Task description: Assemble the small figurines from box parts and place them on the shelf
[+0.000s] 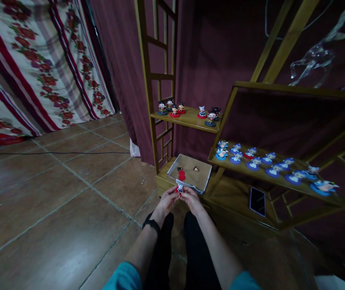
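Between my two hands is a small figurine [180,187] with a pale head and a red base. My left hand [168,200] grips it from the left, fingers closed at the base. From the other side my right hand [191,198] pinches it too. Just beyond the hands lies a shallow cardboard box [204,177] with white sides. Red round bases [181,175], a small dark-haired figure piece [195,169] and a dark piece [179,169] lie inside it.
Dark-haired figurines [211,117] stand on the upper wooden shelf [190,119]. Several blue and purple figurines [254,163] line the right shelf. Below them lies a phone [257,201]. A clear deer ornament [314,60] stands at top right. A cable [69,153] crosses the tiled floor.
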`<state>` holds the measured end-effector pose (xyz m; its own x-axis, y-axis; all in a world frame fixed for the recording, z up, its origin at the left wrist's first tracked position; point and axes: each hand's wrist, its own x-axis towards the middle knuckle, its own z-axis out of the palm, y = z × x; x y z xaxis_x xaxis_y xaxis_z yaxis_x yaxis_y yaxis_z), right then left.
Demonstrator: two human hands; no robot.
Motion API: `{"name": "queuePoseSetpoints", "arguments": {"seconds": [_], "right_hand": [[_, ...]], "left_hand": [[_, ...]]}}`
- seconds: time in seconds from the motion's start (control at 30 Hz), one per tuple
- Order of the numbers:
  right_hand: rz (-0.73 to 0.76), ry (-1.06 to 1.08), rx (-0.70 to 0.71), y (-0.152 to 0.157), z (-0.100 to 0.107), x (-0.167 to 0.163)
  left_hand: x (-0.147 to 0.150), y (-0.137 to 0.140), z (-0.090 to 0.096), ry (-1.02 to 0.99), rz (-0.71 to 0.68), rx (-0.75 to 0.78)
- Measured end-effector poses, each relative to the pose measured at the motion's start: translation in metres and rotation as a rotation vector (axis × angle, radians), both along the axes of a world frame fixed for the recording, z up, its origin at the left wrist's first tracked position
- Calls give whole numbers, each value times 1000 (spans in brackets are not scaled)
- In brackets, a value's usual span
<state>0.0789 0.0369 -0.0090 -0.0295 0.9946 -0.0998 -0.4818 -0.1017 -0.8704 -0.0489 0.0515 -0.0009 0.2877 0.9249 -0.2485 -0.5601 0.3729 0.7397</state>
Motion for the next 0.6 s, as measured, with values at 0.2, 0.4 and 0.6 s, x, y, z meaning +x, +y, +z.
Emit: {"name": "queuePoseSetpoints", "arguments": {"seconds": [0.2, 0.4, 0.6], "right_hand": [[1, 28, -8, 0, -1, -2], [14, 31, -18, -2, 2, -4], [-5, 18, -3, -3, 4, -5]], "left_hand": [[0, 1, 1, -10, 39, -2], [1, 3, -1, -3, 27, 1], [2, 2, -3, 18, 22, 52]]}}
